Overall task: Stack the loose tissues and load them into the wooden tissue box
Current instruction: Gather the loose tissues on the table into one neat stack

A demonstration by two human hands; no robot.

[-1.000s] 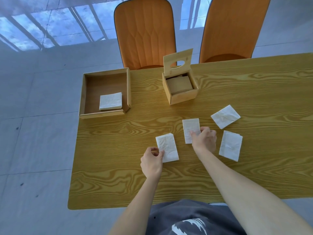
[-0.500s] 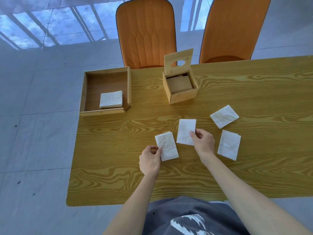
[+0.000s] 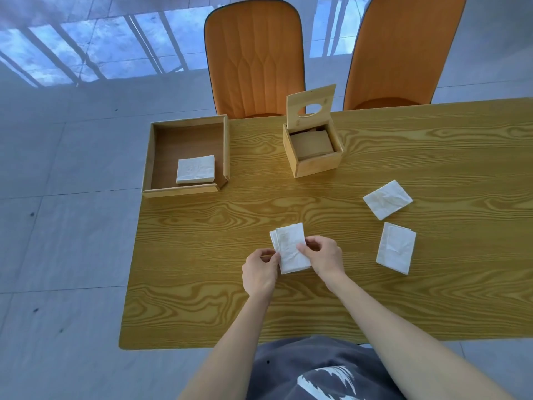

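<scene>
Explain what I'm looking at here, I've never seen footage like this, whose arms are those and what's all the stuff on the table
This is one picture from a camera worn on a person's head, looking down at their own bare arms. No machine is involved. They sit at a yellow wood-grain table. Their left hand and right hand together hold a small pile of white folded tissues, one laid on another. Two more loose white tissues lie to the right. Farther back stands a small wooden tissue box with its slotted lid tipped up. To the left is a shallow wooden tray holding another white tissue stack. Two orange chairs stand behind the table.
</scene>
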